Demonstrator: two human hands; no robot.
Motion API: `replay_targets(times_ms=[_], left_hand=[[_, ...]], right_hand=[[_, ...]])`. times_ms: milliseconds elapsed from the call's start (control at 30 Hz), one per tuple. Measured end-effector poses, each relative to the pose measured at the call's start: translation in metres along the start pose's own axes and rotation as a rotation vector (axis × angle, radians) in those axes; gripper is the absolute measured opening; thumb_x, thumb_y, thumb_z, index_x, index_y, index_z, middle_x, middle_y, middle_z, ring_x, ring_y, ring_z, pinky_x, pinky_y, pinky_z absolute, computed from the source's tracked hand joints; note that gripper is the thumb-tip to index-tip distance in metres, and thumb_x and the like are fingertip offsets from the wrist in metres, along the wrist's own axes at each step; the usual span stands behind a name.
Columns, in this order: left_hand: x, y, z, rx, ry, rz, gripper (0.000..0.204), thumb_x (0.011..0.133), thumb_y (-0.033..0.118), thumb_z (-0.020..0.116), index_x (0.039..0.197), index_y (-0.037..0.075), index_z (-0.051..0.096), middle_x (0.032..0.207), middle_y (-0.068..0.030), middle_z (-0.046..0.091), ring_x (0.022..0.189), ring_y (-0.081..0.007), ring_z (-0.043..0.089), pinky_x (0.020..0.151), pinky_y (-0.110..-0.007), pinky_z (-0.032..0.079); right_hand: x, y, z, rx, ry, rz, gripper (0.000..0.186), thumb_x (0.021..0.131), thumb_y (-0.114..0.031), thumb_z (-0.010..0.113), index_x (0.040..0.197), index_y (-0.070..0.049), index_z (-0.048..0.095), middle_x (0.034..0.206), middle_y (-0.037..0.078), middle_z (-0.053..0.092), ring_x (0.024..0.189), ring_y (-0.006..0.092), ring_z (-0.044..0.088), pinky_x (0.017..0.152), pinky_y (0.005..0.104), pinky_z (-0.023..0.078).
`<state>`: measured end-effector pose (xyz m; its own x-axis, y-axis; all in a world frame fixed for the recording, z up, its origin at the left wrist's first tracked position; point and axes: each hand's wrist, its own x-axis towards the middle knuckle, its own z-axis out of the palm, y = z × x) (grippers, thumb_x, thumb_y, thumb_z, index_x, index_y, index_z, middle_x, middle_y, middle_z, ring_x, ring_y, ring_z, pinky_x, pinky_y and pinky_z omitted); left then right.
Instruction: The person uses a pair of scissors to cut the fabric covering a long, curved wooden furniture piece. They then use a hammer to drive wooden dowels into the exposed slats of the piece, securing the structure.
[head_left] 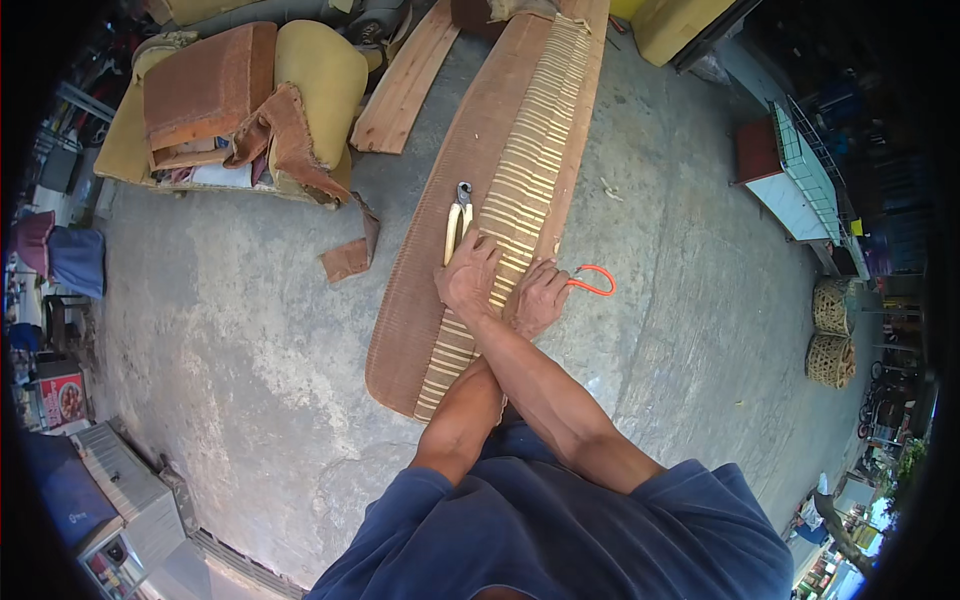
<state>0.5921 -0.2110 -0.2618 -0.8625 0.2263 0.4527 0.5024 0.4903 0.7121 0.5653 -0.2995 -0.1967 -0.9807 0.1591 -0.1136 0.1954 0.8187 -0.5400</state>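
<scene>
Torn brown and yellow cushions (235,110) lie far left on the concrete floor (230,330), a loose brown scrap (347,258) nearer; long brown panel with pale slats (490,200) runs up the middle, pincers (458,222) lying on it; forearms are crossed, so right hand (466,277) sits left, fingers spread flat on the panel just below the pincers, holding nothing; left hand (540,296) sits right, closed around orange-handled tool (592,282) at the panel's right edge; two woven baskets (830,332) far right
</scene>
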Motion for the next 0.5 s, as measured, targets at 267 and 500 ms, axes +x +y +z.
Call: replay_targets(times_ms=[267,500], left_hand=[[0.002,0.000,0.007,0.116,-0.066,0.017,0.021,0.094,0.021,0.070,0.108,0.005,0.071,0.108,-0.0180,0.070,0.122,-0.0361,0.063,0.113,-0.050,0.045],[0.007,0.002,0.006,0.048,-0.083,-0.025,0.024,0.095,0.017,0.069,0.112,0.001,0.073,0.118,-0.0180,0.073,0.129,-0.0369,0.062,0.117,-0.049,0.043]], right_hand=[[0.029,0.065,-0.136,0.878,-0.372,0.326,0.065,0.086,-0.010,0.061,0.148,0.005,0.049,0.092,0.010,0.063,0.065,0.0152,0.059,0.057,0.0309,0.051],[-0.069,0.191,-0.176,0.691,0.336,0.619,0.049,0.091,-0.008,0.057,0.138,0.002,0.050,0.079,0.004,0.054,0.053,0.0119,0.049,0.046,0.0292,0.043]])
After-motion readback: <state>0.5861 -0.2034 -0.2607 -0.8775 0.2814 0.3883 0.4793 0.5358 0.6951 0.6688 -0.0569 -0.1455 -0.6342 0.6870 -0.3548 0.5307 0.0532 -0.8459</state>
